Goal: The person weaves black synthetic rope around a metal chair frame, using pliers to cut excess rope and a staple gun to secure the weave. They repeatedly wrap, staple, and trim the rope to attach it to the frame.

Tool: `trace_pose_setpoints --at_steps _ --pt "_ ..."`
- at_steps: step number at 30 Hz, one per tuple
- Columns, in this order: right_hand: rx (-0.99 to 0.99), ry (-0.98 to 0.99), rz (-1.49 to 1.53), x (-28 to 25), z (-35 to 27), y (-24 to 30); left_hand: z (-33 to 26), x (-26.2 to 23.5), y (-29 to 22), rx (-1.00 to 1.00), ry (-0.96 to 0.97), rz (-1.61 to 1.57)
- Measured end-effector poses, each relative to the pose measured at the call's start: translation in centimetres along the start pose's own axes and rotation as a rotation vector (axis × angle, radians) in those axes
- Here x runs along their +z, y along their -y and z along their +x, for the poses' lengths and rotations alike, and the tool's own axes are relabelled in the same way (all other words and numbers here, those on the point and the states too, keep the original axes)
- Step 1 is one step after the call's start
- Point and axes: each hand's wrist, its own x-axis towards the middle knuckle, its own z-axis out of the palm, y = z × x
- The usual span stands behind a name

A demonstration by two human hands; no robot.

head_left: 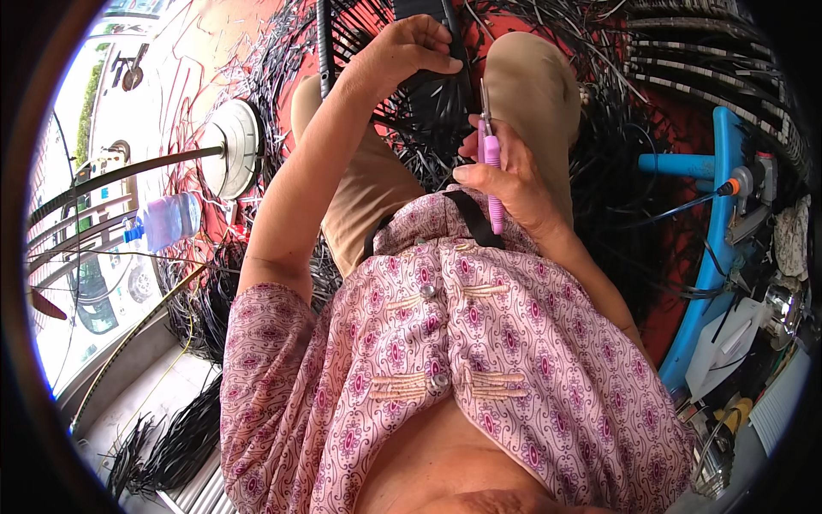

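Observation:
My right hand (522, 180) is closed around pink-handled scissors (492, 154), their thin metal blades pointing up and away from me. Farther off and to the left, my left hand (402, 56) is raised with its fingers curled and its thumb at the edge of a black frame (325, 51). Whatever it pinches, if anything, is too small to see. Black woven strips (428, 103) fill the frame between my knees. The scissor tips are near this weave, below my left thumb.
Loose black strips (599, 154) lie heaped on the red floor around my legs. A blue plastic stool (728, 214) with tools stands at the right. To the left are a round white base (233, 150) with a pole and a clear water jug (171, 218). Curved dark rods (702, 60) occupy the far right.

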Motion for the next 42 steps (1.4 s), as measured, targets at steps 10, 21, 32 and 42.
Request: trace_pose_setpoints --at_steps 10,21,32,42 --pt "-0.127 -0.178 0.178 -5.2 -3.0 0.8 0.6 -0.7 -0.1 -0.095 0.08 -0.171" --pt "-0.366 -0.588 0.112 -13.5 -7.0 3.3 0.9 -0.7 0.2 -0.055 0.082 -0.13" --pt "-0.251 -0.317 -0.136 -8.0 -3.3 3.1 -0.1 -0.4 0.6 0.094 0.052 -0.026" --pt "-0.23 -0.258 -0.189 -6.4 -0.7 1.9 -2.5 4.0 0.0 0.458 -0.265 0.663"
